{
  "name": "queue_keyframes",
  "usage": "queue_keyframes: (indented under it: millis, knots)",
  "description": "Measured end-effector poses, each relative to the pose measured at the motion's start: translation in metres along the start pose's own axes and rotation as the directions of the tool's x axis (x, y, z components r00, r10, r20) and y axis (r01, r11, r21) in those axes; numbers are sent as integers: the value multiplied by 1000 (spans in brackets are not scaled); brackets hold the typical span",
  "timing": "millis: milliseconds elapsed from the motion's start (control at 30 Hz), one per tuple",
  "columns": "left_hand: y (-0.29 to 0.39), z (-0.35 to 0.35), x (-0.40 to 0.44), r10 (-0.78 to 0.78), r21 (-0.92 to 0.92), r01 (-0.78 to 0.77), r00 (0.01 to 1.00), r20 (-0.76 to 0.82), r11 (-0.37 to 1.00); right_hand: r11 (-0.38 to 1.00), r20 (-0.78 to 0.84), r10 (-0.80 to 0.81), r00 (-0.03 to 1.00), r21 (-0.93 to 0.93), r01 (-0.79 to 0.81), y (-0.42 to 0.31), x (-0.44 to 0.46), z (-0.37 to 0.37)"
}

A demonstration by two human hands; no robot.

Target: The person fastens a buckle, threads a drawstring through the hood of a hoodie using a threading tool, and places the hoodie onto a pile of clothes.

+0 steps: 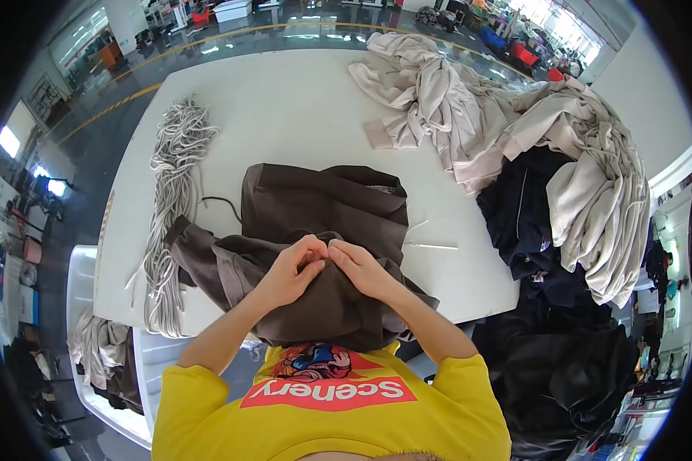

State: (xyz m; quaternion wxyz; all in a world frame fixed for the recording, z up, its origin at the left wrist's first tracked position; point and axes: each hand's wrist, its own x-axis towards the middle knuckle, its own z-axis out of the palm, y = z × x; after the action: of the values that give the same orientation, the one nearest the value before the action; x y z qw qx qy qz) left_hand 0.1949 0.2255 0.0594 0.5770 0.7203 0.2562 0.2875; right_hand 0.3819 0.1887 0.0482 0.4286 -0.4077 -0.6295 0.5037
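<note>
A dark brown garment (323, 203), which looks like a sweatshirt, lies bunched on the near part of the white table and hangs toward my body. My left hand (291, 270) is closed, its fingers pinching the fabric at the middle. Close against it, my right hand (355, 269) pinches the same spot with thumb and fingers. Whatever lies between the fingertips is too small to make out. A sleeve with a cuff (178, 229) reaches out to the left. Beyond it, a dark cord (224, 204) curves out beside the garment.
Many light grey cords (178, 161) lie in a long bundle along the left of the table (284, 100). To the right is a thin pale stick-like item (432, 246). Beige garments (454, 107) and navy garments (519, 207) are heaped at right. A white bin (81, 284) stands lower left.
</note>
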Motion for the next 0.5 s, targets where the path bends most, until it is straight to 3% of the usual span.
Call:
queue_keyframes:
  millis: [133,200,267,333,500]
  knots:
    - [12,-1,1,84,57,-84,996,9,995,993,-49,-72,996,-92,67,-11,1,-2]
    - [26,-2,2,131,120,-130,991,3,984,859,-24,-379,925,-382,342,-23,4,-7]
    - [34,-2,2,172,180,-169,985,0,969,833,-18,-389,921,-434,344,-39,4,-15]
    - [39,-2,4,259,404,-234,966,-6,884,787,-30,-434,901,-498,363,-47,5,-19]
    - [47,-7,7,204,459,-143,975,-84,877,770,-153,-510,847,-520,370,-48,8,-25]
